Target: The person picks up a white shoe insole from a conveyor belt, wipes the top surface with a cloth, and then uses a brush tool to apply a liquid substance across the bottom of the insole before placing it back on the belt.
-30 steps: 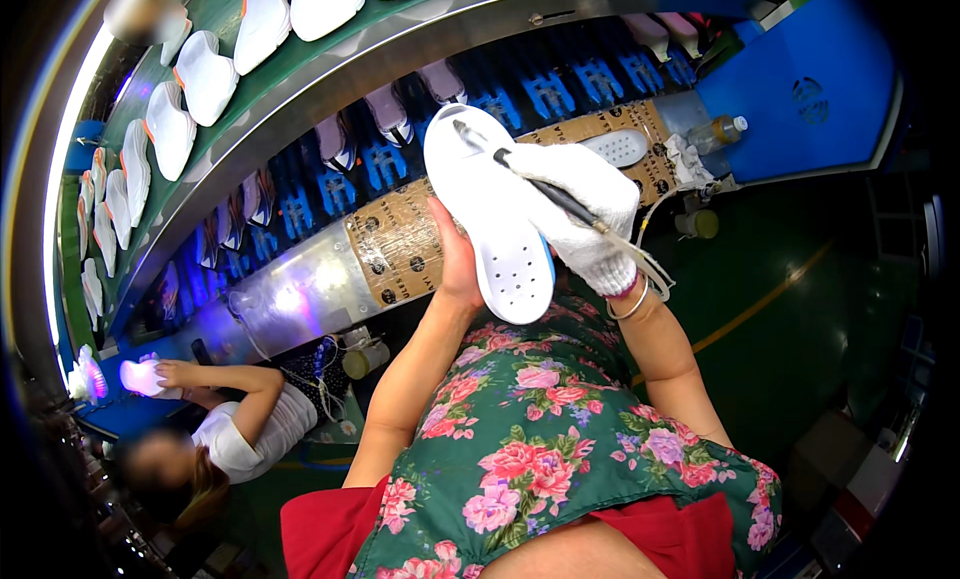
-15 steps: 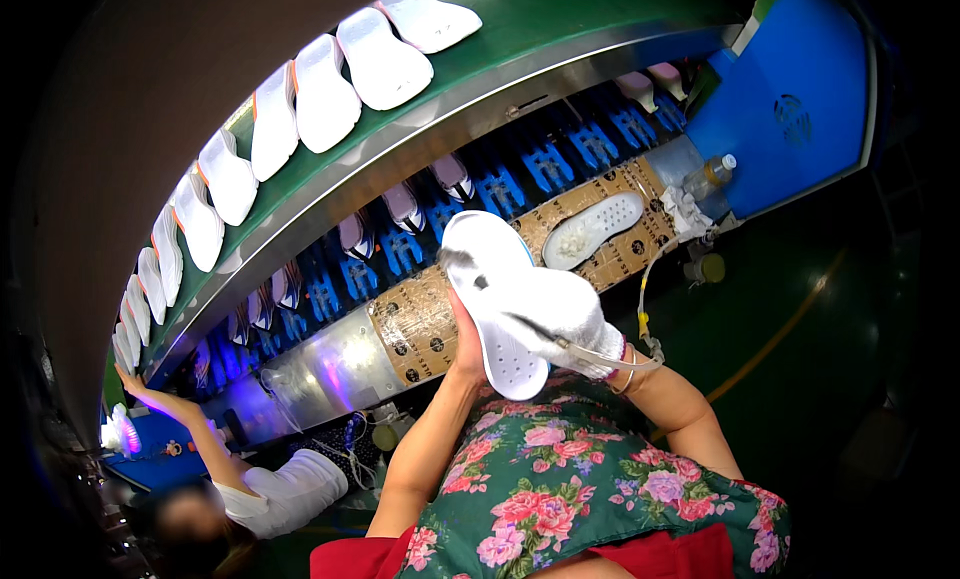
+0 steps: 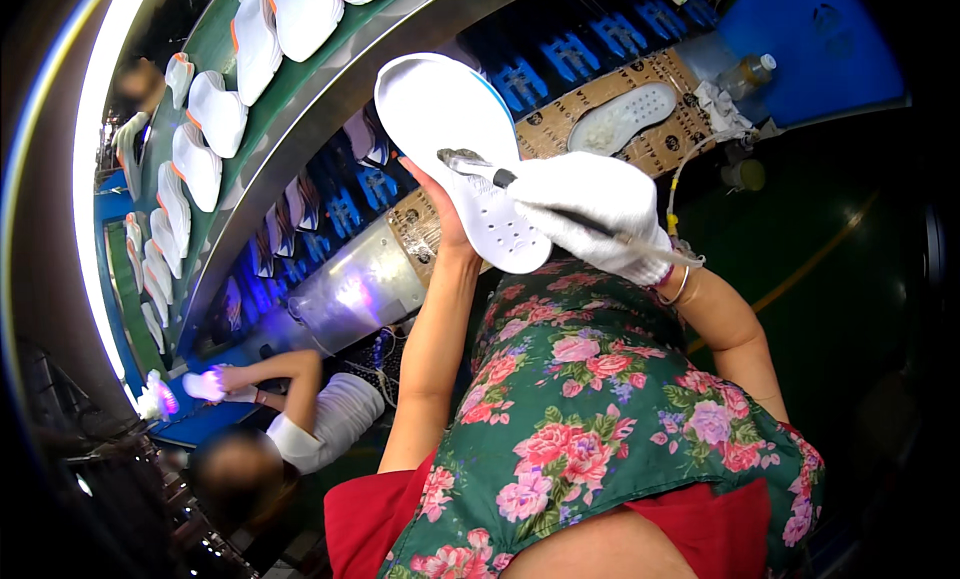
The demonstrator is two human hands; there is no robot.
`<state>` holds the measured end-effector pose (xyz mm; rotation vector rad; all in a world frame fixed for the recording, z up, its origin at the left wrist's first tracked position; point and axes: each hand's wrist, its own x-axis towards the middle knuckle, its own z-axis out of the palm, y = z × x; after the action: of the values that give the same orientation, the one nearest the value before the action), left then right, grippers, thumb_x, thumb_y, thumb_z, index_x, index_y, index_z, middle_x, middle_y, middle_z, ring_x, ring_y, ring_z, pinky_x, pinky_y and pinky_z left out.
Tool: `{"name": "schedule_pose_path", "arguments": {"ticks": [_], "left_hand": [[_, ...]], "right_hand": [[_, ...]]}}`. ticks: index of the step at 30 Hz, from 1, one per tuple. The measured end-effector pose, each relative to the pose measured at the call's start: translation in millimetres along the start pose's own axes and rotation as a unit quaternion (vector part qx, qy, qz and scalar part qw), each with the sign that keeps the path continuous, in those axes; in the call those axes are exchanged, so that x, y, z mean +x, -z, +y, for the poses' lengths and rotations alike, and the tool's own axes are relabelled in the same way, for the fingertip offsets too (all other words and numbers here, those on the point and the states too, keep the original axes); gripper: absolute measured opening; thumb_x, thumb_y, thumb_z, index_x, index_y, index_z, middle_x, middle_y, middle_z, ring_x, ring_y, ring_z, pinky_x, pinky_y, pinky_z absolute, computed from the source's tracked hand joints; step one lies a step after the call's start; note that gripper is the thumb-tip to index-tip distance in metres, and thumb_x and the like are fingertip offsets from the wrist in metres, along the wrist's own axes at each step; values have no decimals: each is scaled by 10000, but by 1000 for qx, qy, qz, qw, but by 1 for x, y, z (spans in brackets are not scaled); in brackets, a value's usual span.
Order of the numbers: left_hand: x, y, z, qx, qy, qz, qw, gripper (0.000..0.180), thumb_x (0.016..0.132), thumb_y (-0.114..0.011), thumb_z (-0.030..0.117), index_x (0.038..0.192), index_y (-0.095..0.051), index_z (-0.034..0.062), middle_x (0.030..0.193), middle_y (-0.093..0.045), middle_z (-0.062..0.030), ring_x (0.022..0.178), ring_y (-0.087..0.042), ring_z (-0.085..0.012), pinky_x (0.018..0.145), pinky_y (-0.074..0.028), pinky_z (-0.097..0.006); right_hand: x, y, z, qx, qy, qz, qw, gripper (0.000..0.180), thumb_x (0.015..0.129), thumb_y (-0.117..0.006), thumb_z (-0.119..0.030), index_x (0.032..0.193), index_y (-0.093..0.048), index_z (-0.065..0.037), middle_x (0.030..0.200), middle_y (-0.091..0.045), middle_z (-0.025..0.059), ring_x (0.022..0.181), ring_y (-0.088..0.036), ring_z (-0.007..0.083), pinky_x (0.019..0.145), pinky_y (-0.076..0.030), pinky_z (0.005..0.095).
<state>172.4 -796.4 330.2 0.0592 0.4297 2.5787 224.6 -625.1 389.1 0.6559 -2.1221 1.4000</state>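
A white shoe sole (image 3: 440, 104) is held up in front of me, tilted, with small holes dotted over its lower end. Bare and mostly behind it, my left hand (image 3: 448, 207) grips its left edge. In a white knitted glove, my right hand (image 3: 600, 201) is closed round a dark-handled brush (image 3: 470, 163). The brush's bristles touch the sole's inner face around the middle. From the glove's wrist side a thin clear tube (image 3: 690, 149) runs off toward the bench.
Several white soles (image 3: 195, 164) stand on a green conveyor (image 3: 265, 109) at the left. Another sole (image 3: 622, 119) lies on the cardboard-covered shelf (image 3: 545, 129), near a bottle (image 3: 748, 74). Blue racks (image 3: 570, 57) hold shoe uppers below the conveyor. A co-worker (image 3: 335, 419) sits at the lower left.
The brush has gone from near the sole's upper end to its middle. My view has shifted. The co-worker's arm has drawn back from the conveyor, with a white piece now at the hand.
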Motion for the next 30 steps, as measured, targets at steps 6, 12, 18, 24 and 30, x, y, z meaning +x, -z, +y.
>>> {"name": "schedule_pose_path", "arguments": {"ticks": [6, 12, 18, 24, 30], "left_hand": [[10, 26, 15, 69, 55, -112, 990, 1150, 653, -332, 988, 1106, -573, -41, 939, -645, -246, 843, -627, -302, 691, -525, -408], [18, 15, 16, 25, -37, -103, 994, 1134, 683, -267, 974, 1067, -562, -51, 923, -625, -191, 748, -633, -313, 694, -518, -455], [24, 22, 25, 57, 1, -82, 995, 1110, 693, -250, 967, 1153, -555, 3, 933, -625, -183, 688, -635, -339, 645, -519, -464], [25, 19, 45, 157, 72, -95, 980, 1025, 745, -279, 931, 1263, -497, 74, 965, -581, -157, 678, -599, -300, 589, -490, -403], [31, 29, 56, 76, 216, -125, 965, 1107, 750, -286, 909, 1383, -465, 20, 1074, -638, -258, 811, -687, -420, 647, -597, -501]], "right_hand": [[-5, -2, -15, 153, -28, -74, 985, 242, 748, -760, -38, 988, -742, -68, 922, -728, 118, 803, -716, 262, 708, -562, 343], [-18, -15, -11, 85, 56, -88, 991, 316, 746, -774, -48, 1056, -732, -94, 899, -729, 80, 740, -704, 265, 687, -567, 339], [-22, -13, -1, -28, 60, -56, 996, 318, 771, -752, -46, 1084, -716, -89, 952, -725, 116, 765, -703, 262, 690, -563, 332], [-12, -6, -11, 172, -41, -142, 974, 219, 772, -753, -27, 989, -740, -49, 929, -732, 121, 787, -709, 266, 706, -565, 334], [-26, -22, -7, -66, 67, -199, 976, 276, 811, -716, -93, 1087, -717, -107, 951, -722, 72, 831, -707, 236, 719, -577, 340]]}}
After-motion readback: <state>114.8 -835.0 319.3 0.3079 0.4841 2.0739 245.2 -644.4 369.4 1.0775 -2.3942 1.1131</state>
